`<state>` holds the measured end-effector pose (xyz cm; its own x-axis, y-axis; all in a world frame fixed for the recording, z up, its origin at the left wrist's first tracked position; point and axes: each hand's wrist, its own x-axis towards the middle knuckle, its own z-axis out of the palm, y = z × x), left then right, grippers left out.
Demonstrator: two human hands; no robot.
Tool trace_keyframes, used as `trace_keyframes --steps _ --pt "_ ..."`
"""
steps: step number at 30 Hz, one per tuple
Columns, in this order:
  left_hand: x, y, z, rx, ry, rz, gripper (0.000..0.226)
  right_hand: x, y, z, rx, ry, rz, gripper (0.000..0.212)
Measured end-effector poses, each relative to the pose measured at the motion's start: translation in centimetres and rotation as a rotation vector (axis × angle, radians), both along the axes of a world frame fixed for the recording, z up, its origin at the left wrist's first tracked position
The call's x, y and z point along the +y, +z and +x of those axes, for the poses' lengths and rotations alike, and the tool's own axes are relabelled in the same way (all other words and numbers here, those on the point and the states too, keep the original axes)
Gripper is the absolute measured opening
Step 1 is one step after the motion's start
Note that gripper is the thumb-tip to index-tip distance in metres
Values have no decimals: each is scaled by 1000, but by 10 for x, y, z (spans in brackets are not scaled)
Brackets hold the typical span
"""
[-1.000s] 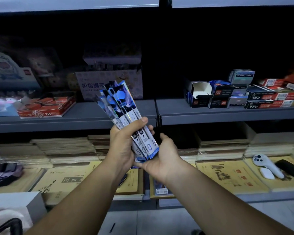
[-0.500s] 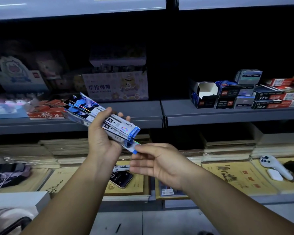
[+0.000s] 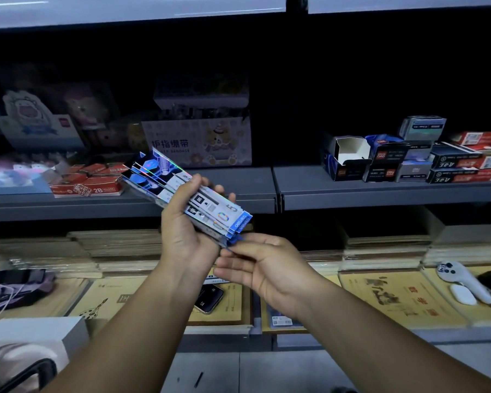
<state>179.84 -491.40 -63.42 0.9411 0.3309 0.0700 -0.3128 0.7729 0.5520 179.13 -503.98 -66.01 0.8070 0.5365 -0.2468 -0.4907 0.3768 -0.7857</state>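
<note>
Stack of packs [image 3: 165,177] held tilted before the grey shelf [image 3: 380,191] by the left hand [image 3: 186,239], fingers clamped round its middle. Right hand [image 3: 267,268] pinches the lowest pack [image 3: 230,241] by its blue end. Advise pulling straight along its length, left grip firm, lest neighbouring packs slide out too.

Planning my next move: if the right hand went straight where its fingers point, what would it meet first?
Probably the left hand: the right hand points left at its heel, just below the packs it grips. Depth is unclear.

I count at least three pen packs [image 3: 207,207] mid-frame. One phone [image 3: 210,300] lies lower centre; one open box [image 3: 349,148], right.
</note>
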Motion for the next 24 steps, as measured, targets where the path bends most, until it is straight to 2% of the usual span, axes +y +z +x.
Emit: trace_keyframes --steps 2,7,11,15,21,24 --pt "-3 1 1 -4 -4 16 2 0 0 0 1 7 15 11" --pt "1 1 3 -20 -24 9 10 -4 -1 2 5 70 19 16" --pt "7 -3 5 -6 -43 50 13 -10 -2 4 -24 75 -101 16" --pt "8 -10 5 136 -67 184 12 -16 -7 11 -95 -29 -208 16" --pt "5 -20 8 173 -69 426 18 -34 -3 27 -576 -357 -547 22" --pt "4 -22 11 204 -39 480 25 -56 3 43 -949 -610 -802 19"
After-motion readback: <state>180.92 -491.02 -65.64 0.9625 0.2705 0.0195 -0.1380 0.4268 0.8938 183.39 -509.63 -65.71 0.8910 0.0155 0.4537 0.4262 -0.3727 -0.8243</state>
